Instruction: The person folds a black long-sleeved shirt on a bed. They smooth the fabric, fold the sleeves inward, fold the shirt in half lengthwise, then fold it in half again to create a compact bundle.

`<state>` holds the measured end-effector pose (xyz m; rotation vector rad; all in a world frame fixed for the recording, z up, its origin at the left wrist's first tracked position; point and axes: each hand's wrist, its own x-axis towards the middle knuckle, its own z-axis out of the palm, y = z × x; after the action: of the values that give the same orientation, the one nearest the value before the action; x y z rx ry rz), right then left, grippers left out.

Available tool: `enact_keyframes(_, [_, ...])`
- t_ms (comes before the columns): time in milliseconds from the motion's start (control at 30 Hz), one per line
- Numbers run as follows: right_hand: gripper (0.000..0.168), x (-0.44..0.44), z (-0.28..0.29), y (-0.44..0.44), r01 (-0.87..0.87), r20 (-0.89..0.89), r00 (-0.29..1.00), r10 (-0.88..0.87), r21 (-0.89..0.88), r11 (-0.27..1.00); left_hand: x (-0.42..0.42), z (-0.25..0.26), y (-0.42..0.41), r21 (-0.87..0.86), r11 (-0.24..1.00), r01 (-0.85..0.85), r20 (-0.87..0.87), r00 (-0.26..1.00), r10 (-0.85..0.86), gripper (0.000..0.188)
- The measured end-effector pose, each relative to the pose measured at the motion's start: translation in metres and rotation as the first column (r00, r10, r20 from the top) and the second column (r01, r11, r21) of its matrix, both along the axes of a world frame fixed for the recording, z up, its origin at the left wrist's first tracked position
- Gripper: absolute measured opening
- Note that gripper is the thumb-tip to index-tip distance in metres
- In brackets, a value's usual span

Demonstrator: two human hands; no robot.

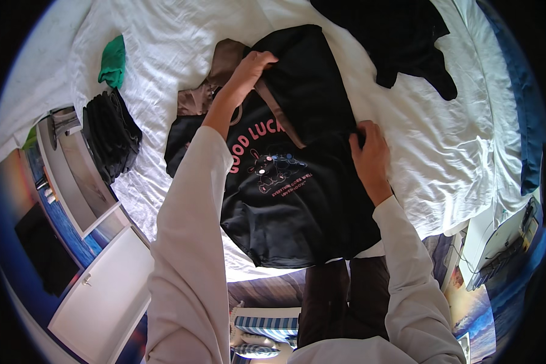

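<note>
A black sweatshirt (295, 223) with brown panels lies spread before me, bearing pink lettering and a cartoon print on its chest. Its black right-hand part, edged with a brown strip (282, 116), is folded inward over the front and covers some of the lettering. My left hand (254, 70) pinches black cloth near the top of this fold. At the garment's right edge, my right hand (373, 154) holds the cloth between thumb and fingers at the fold's lower corner; part of its grip is hidden. Brown cloth (225, 61) shows beyond my left wrist.
White bedding (150, 86) lies under everything. A stack of folded black clothes (111, 134) sits at the left edge, beside a folded green cloth (113, 61). Another black garment (405, 41) lies at the upper right. A white cabinet door (104, 291) stands lower left.
</note>
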<state>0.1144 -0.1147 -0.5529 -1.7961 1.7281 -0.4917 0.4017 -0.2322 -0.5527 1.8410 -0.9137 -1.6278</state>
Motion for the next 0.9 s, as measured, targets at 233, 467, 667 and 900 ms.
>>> enact_keyframes(233, [0.02, -0.022, -0.015, 0.001, 0.139, 0.013, 0.99, -0.139, 0.008, 0.99, -0.042, -0.001, -0.06, 0.08, 0.854, 0.514, 0.465, 0.739, -0.488, 0.057])
enact_keyframes(467, [0.024, -0.017, 0.014, -0.022, 0.082, 0.165, 0.979, -0.117, 0.204, 0.976, -0.056, -0.006, -0.082, -0.235, 0.757, 0.61, 0.601, 0.703, -0.38, 0.033])
enact_keyframes(667, [0.019, -0.017, -0.008, -0.031, -0.085, -0.096, 0.991, 0.095, 0.11, 0.99, -0.086, -0.01, -0.096, -0.329, 0.71, 0.623, 0.576, 0.728, -0.371, 0.026])
enact_keyframes(900, [0.025, -0.019, -0.008, -0.024, 0.077, -0.083, 0.995, -0.056, 0.264, 0.962, -0.098, -0.012, -0.079, -0.261, 0.785, 0.562, 0.708, 0.665, -0.24, 0.021])
